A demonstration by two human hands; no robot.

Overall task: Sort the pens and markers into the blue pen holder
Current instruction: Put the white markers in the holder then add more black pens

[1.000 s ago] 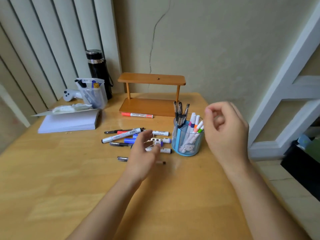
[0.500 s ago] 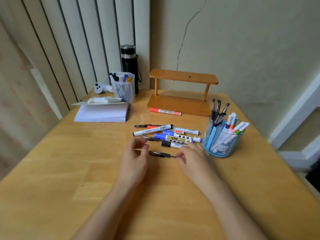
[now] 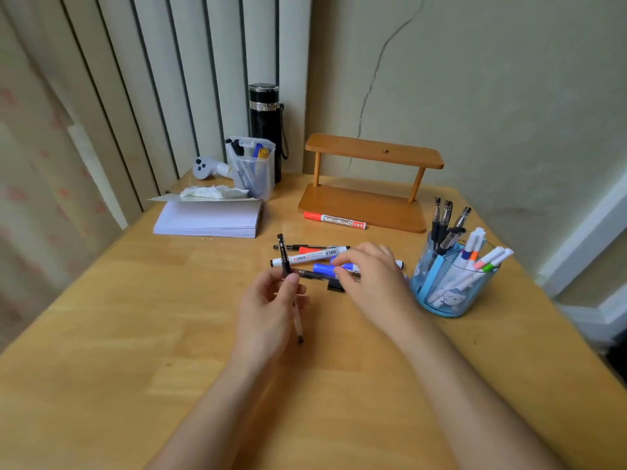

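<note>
Head view. A light wooden table [image 3: 101, 351] is set against a cracked pale wall and vertical blinds. At its far edge are ranged a black steel flask [image 3: 264, 127], a clear plastic case [image 3: 252, 171], a stack of white paper [image 3: 208, 218] and a small two-tier wooden shelf [image 3: 368, 184], with a red-capped whiteboard marker [image 3: 334, 220] laid along the shelf's base. A slim black pen [image 3: 288, 276] is pinched, nearly upright, in the left hand [image 3: 268, 310]. The right hand [image 3: 369, 276] is lowered, fingers curled, over a loose cluster of markers and pens [image 3: 310, 257]; whether anything is gripped cannot be told. The translucent blue pen holder [image 3: 451, 283], already stocked, is stood just right of that hand.
</note>
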